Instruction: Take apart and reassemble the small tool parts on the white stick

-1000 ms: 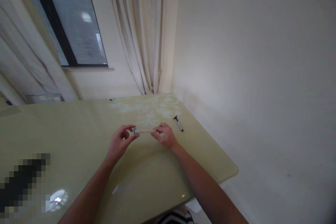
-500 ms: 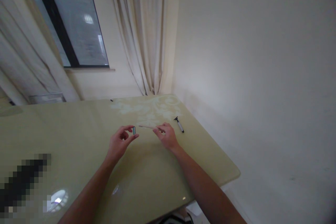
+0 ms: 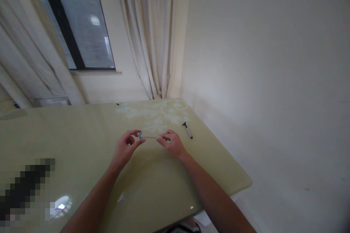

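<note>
Between the thumb and fingertips of my left hand [image 3: 125, 148] is a small razor cartridge [image 3: 140, 135], dark with a teal strip, held upright above the table. My right hand [image 3: 172, 145] pinches a thin pale stick [image 3: 150, 137] that looks like a cotton swab. The stick lies level and points left, its tip at the cartridge's right face; whether it touches is too small to tell. A razor [image 3: 187, 130] with a dark head and a grey handle lies on the table just beyond my right hand.
The glossy pale green table [image 3: 153, 185] has a floral pattern at its far end and a rounded right corner. A small dark piece [image 3: 117, 104] lies by the far edge. A wall [image 3: 259, 80] runs along the right, with curtains [image 3: 153, 36] and a window behind.
My right hand has brought the stick a little lower and left, so its tip now meets the cartridge in view. The left hand keeps the cartridge nearly still.
</note>
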Action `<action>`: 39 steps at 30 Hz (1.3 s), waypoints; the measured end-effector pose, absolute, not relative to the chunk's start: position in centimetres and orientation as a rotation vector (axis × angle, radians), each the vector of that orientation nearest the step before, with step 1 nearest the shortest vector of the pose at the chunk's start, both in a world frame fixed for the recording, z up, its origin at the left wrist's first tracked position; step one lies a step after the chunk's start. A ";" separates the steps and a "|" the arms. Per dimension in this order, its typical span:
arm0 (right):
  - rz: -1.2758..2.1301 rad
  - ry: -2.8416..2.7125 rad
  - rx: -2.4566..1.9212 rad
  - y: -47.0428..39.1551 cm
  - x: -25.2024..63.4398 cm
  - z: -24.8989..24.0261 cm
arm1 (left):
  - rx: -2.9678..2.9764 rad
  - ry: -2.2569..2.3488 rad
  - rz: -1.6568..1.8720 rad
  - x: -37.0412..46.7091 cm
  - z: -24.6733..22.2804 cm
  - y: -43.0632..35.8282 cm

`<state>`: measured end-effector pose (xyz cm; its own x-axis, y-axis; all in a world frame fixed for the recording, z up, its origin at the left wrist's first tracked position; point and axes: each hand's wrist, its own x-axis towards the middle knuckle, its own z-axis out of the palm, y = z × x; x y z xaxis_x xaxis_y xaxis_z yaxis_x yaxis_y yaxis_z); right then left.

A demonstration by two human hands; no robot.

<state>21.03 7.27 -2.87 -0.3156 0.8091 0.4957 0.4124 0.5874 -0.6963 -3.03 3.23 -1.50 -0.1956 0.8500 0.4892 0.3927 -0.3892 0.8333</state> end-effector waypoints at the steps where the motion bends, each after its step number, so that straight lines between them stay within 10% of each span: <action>1: 0.583 -1.945 -0.955 7.2 20.9 -2.8 | 1.678 1.443 1.618 -3.1 -1.5 3.2; 39: 0.563 -1.937 -1.029 7.3 21.3 -2.3 | 1.672 1.448 1.632 -2.8 -0.6 2.8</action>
<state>21.26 7.34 -2.31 -0.3010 0.8284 0.4723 0.4464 0.5601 -0.6979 -2.83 2.82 -0.64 -0.2121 0.8437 0.4931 0.3890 -0.3899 0.8346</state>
